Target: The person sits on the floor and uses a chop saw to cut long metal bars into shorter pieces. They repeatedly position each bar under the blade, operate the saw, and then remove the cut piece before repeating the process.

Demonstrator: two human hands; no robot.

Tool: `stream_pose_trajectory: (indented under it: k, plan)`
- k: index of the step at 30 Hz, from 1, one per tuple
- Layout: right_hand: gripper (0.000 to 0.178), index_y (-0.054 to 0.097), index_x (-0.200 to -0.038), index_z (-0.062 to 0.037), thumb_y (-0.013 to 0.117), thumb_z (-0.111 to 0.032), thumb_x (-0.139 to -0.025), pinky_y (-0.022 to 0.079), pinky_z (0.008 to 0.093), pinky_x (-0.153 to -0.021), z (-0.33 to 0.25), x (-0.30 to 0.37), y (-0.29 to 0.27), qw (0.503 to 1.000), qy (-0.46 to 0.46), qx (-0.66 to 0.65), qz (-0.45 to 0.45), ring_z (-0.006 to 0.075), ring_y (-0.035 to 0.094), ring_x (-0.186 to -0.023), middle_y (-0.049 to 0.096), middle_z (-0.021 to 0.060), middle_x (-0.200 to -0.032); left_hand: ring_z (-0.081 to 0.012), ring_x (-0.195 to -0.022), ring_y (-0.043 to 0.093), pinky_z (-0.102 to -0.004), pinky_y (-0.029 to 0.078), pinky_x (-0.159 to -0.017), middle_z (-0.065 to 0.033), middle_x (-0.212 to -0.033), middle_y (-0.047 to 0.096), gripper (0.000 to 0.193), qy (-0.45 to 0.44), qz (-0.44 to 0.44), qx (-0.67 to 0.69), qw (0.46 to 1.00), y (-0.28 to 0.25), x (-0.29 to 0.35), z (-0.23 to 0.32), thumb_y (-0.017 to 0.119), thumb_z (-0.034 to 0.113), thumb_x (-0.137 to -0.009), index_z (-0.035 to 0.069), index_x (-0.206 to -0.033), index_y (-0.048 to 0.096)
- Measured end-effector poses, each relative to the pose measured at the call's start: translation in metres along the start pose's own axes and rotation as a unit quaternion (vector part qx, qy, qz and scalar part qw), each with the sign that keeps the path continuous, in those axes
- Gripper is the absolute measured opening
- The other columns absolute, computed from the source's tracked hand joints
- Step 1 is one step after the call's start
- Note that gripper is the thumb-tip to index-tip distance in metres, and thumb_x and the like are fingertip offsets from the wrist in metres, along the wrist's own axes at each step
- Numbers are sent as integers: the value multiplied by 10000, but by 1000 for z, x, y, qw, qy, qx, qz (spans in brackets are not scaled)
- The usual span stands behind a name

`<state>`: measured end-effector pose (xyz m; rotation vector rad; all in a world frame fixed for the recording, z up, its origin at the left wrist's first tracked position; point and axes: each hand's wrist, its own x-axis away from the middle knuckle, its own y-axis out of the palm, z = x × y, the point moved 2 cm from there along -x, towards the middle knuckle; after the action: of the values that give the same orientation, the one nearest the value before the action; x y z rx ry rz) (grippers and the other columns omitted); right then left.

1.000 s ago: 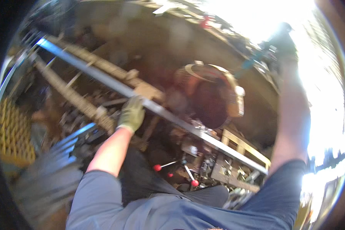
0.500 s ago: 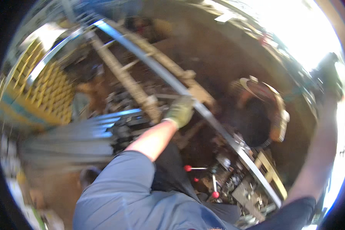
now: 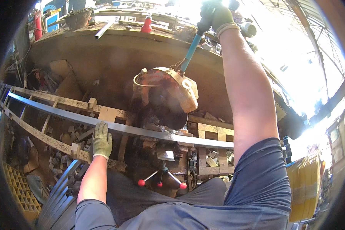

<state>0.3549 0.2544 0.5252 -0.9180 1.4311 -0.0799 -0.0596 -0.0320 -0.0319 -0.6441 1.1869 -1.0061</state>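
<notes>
Under the left hand runs a metal bar, the right hand apart.

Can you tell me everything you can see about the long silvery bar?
The bar is long, thin and straight-edged, shiny grey like metal, and looks bent only because the lens curves things. It lies across the picture, over the pale rack at the left, and passes by the saw; whether they touch, I can't tell. The gloved left hand rests flat on it. Its right end isn't clear beside the right arm.
</notes>
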Motion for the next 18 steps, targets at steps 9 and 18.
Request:
stream_pose_trajectory:
  k: [9,18]
  plan:
    - [699,591,-1533,-51,803,-280,-907,593,391,-1065,-7,-3,1,1000,5,-9,5,276,737,-1180,729,125,-1369,-410,-1650,404,-572,338,-1351,-170,-1751,492,590,-5,1,-6,1000,-3,7,-5,624,245,-1074,36,-1624,575]
    - [734,559,-1554,-50,806,-258,-895,591,399,-1082,-10,-7,-2,1000,9,-13,21,287,734,-1203,715,137,-1393,-405,-1661,391,-558,315,-1372,-173,-1752,493,592,-6,4,-13,1000,-4,3,-3,611,257,-1089,27,-1633,566]
